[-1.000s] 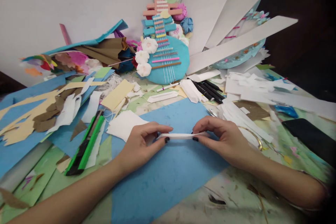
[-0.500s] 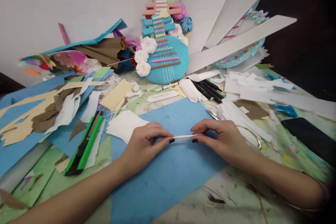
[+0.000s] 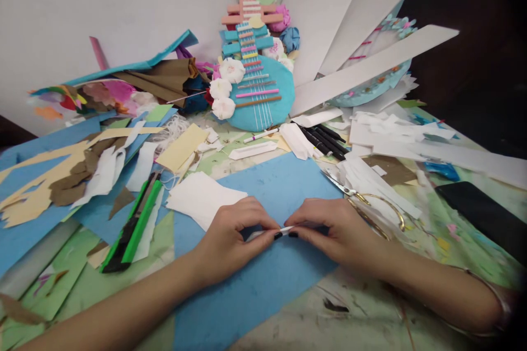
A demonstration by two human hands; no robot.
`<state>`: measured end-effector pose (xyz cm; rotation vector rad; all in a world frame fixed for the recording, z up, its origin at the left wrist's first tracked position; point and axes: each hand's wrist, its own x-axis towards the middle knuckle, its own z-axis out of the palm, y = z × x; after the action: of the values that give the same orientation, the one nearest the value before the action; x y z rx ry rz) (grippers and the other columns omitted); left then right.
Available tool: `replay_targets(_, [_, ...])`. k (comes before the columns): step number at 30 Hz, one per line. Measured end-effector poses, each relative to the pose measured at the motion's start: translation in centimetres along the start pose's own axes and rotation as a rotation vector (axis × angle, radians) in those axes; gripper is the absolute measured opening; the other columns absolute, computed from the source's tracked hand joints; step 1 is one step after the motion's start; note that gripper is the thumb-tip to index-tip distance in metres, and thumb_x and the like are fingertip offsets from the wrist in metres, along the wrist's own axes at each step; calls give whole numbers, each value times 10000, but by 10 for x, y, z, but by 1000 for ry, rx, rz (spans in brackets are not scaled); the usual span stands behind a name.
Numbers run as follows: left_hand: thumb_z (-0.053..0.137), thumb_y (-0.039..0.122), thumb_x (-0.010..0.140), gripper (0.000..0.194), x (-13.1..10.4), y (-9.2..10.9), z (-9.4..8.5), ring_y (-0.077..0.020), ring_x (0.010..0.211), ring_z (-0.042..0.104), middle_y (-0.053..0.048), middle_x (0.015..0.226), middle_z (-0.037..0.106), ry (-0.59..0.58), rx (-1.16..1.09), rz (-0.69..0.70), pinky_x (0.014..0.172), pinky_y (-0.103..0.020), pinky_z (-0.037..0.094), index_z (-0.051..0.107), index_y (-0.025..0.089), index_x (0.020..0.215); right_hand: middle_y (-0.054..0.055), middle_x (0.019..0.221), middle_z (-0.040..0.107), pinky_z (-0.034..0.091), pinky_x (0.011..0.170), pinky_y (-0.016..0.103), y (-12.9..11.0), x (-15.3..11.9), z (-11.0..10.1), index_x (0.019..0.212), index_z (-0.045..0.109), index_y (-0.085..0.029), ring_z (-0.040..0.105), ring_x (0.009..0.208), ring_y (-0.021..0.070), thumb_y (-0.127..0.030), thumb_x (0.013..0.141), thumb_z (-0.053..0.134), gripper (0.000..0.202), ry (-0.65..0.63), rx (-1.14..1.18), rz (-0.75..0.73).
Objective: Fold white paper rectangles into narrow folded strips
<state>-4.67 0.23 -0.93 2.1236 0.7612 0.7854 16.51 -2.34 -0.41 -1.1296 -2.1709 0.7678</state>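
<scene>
A thin white paper strip (image 3: 285,230) is pinched between both hands above a blue sheet (image 3: 263,296). My left hand (image 3: 242,230) grips its left part between thumb and fingers. Close beside it, my right hand (image 3: 329,227) pinches the right part; the fingers hide most of the strip. White paper pieces (image 3: 203,197) lie left of my left hand, on the blue sheet. Gold-handled scissors (image 3: 358,194) rest just beyond my right hand, partly covered by it.
A green cutter (image 3: 134,225) lies at left among paper scraps (image 3: 69,175). Black markers (image 3: 323,140), a blue paper instrument with white flowers (image 3: 263,93) and white strips (image 3: 411,131) are at the back. A black phone (image 3: 477,214) is at right.
Both hands have moved slightly nearer to me and closer together, so less of the white strip shows between them. More of the scissors has come into view beside my right hand.
</scene>
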Motion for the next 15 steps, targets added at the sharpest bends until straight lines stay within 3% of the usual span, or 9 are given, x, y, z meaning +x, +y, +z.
replay_targets(7, [571,176,828,126,1,0,-2,-108,655,543,-4,701,633,-15,67,-163,612,-223,395,689,167,785,-9,729,692,419,603,202,1,3,-5,806,688,-186,600,650,103,-115,829,531,174,-2,-22,173])
replay_targets(15, [593,243,810,144,4,11,-2,-127,688,559,-1,722,640,-162,142,-190,638,-237,404,691,199,906,12,748,688,426,631,199,-3,0,-6,794,684,-171,604,673,106,-71,814,516,197,39,-156,-27])
